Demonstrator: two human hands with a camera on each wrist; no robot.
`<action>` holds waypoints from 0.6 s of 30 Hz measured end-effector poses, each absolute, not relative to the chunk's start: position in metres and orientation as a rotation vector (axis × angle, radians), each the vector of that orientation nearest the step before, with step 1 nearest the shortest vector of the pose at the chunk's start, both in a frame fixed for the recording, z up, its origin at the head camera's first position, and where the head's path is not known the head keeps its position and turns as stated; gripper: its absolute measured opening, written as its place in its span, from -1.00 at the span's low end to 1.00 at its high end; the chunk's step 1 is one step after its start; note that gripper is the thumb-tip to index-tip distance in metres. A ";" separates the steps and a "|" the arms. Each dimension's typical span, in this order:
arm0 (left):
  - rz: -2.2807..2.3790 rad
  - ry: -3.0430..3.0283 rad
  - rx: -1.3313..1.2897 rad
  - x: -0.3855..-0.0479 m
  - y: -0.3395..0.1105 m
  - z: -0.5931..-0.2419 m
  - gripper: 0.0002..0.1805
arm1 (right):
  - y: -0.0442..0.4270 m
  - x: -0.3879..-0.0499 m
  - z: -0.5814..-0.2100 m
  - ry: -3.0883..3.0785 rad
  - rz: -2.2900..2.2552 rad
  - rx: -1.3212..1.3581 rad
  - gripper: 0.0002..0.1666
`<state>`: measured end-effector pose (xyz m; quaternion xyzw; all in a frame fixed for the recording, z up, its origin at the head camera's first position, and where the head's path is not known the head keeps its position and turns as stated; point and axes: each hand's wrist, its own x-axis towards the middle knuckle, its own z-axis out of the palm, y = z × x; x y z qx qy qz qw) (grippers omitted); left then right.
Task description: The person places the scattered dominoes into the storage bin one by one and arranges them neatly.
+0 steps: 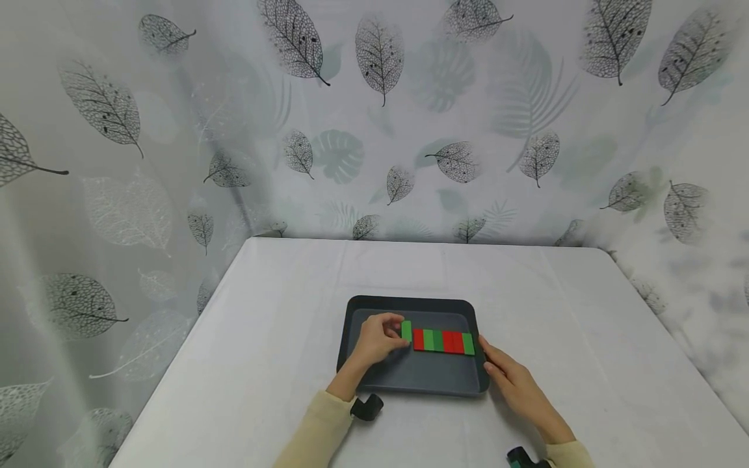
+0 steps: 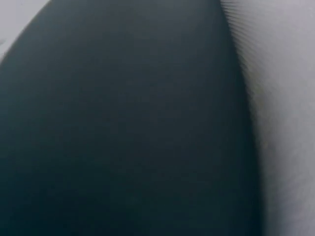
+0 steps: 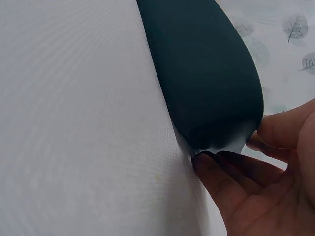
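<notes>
A dark grey baking tray (image 1: 421,378) lies on the white table. My left hand (image 1: 374,340) reaches over its left side and pinches a small green tile (image 1: 406,330) between thumb and fingers. Just right of that tile, a row of red and green tiles (image 1: 443,341) lies side by side in the tray, a narrow gap between them. My right hand (image 1: 516,388) grips the tray's right edge; in the right wrist view its thumb and fingers pinch the corner of the tray wall (image 3: 206,69). The left wrist view holds mostly the dark tray side (image 2: 128,108), with that hand hidden.
White cloth covers the table (image 1: 292,292), which ends in a straight far edge. Behind it and along the sides hangs a leaf-patterned curtain (image 1: 374,162). A black wrist camera (image 1: 367,407) sits by the left sleeve, near the tray's front edge.
</notes>
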<state>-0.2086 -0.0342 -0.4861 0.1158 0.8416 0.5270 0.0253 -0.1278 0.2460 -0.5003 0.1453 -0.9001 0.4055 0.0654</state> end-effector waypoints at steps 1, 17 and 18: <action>1.630 2.602 0.342 -0.209 -0.034 -0.487 -0.52 | 0.246 -0.128 -0.500 -2.716 1.222 0.438 -0.42; 1.555 2.612 0.265 -0.211 -0.025 -0.496 -0.53 | 0.245 -0.127 -0.499 -2.719 1.203 0.429 -0.43; 1.544 2.620 0.270 -0.211 -0.025 -0.496 -0.54 | 0.245 -0.127 -0.499 -2.720 1.206 0.428 -0.43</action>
